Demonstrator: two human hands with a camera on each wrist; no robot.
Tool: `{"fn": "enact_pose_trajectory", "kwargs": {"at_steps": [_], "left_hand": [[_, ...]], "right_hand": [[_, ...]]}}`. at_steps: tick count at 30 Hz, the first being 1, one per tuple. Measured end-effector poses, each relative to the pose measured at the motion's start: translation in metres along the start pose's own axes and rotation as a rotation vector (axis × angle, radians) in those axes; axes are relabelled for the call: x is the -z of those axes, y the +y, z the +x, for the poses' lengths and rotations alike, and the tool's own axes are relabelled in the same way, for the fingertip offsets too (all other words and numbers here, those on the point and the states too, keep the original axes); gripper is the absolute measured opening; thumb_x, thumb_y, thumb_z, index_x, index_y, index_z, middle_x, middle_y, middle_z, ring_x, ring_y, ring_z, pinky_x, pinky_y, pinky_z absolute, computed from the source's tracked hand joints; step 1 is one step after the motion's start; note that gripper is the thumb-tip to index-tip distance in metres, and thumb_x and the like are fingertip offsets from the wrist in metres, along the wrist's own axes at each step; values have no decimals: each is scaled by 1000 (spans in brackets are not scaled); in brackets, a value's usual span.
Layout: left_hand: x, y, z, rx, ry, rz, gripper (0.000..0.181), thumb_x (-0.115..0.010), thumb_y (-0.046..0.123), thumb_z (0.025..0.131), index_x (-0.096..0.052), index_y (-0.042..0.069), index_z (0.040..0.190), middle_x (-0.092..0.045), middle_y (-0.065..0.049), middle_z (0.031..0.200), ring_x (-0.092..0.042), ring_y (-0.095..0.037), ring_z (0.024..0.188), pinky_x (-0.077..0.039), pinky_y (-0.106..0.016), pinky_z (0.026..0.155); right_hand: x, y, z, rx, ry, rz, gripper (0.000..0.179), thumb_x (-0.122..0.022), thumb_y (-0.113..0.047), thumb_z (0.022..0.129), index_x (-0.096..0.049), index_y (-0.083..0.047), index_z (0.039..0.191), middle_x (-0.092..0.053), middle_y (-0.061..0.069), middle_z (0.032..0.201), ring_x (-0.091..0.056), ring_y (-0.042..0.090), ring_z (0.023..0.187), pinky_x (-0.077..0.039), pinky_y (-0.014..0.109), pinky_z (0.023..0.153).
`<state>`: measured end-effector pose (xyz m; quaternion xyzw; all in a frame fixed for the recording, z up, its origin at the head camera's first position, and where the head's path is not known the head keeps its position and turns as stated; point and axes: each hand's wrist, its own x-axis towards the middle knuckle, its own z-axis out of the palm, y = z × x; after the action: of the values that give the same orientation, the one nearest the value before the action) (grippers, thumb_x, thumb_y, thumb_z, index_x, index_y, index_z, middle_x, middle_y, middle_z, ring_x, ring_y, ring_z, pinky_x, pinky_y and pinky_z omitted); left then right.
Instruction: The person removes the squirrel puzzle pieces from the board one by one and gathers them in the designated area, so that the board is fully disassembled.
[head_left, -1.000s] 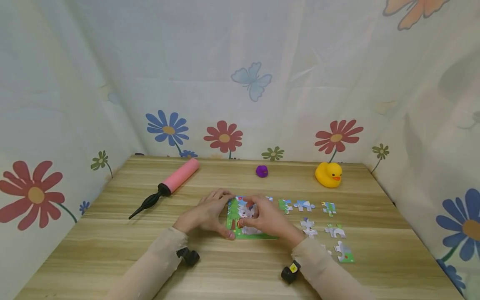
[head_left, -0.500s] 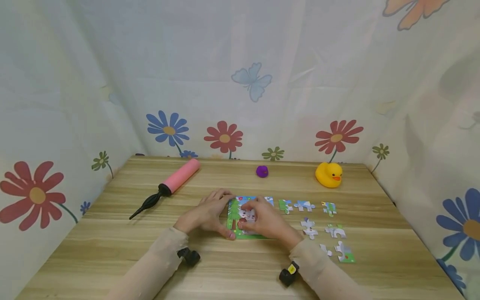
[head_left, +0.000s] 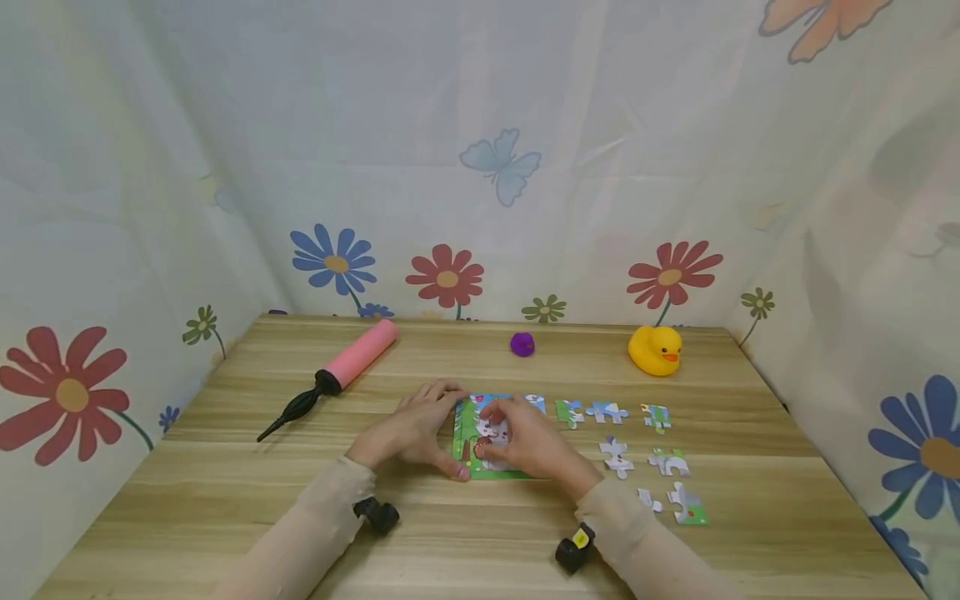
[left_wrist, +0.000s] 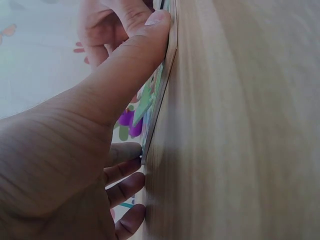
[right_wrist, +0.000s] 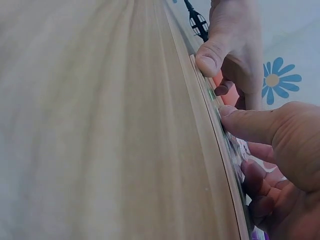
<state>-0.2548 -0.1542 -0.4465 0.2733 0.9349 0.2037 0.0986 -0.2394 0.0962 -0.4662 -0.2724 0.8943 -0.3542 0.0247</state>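
Note:
A jigsaw puzzle board (head_left: 468,417) with a green border and white cartoon animals lies on the wooden table. My left hand (head_left: 415,427) spans its left side, thumb at the near edge and fingertips at the far corner, gripping it. Over the middle of the board, my right hand (head_left: 538,443) pinches a puzzle piece (head_left: 495,431) between thumb and fingers, close against the picture. In the right wrist view, the right thumb (right_wrist: 250,122) presses near the board's edge, with the fingers bent on its surface. The right hand hides the board's right part.
Several loose puzzle pieces (head_left: 617,457) lie right of the board. A yellow rubber duck (head_left: 656,350) and a small purple duck (head_left: 522,344) stand toward the back. At the left lies a pink hand pump (head_left: 363,354) with a black nozzle. A flowered curtain (head_left: 585,208) surrounds the table.
My right hand has shifted slightly left and lower over the board, and the piece at its fingertips has moved a little with it. The left hand stays in place on the board.

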Motion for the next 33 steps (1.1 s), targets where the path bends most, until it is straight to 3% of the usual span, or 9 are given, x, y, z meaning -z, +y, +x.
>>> {"fn": "enact_pose_trajectory", "kwargs": {"at_steps": [8, 19, 33], "left_hand": [[-1, 0, 0, -8, 10, -12, 134, -102, 66, 69, -39, 9, 172, -34, -12, 174, -30, -38, 161, -28, -72, 128], [-1, 0, 0, -2, 8, -6, 134, -101, 67, 69, -39, 8, 171, -35, -12, 174, -30, -38, 162, -28, -71, 128], [-1, 0, 1, 0, 2, 2, 134, -101, 68, 69, -38, 10, 172, -35, -12, 175, -31, -39, 162, -28, -72, 128]], "right_hand": [[1, 2, 3, -7, -16, 49, 47, -94, -25, 93, -72, -9, 132, -70, 1, 106, -59, 15, 88, -51, 30, 78], [0, 2, 3, -9, 6, 53, 39, -89, -18, 98, -74, -7, 133, -71, 0, 105, -59, 13, 84, -51, 29, 74], [0, 0, 3, -4, 13, 43, 40, -90, -18, 97, -77, -4, 133, -73, 1, 106, -61, 12, 87, -52, 28, 75]]}}
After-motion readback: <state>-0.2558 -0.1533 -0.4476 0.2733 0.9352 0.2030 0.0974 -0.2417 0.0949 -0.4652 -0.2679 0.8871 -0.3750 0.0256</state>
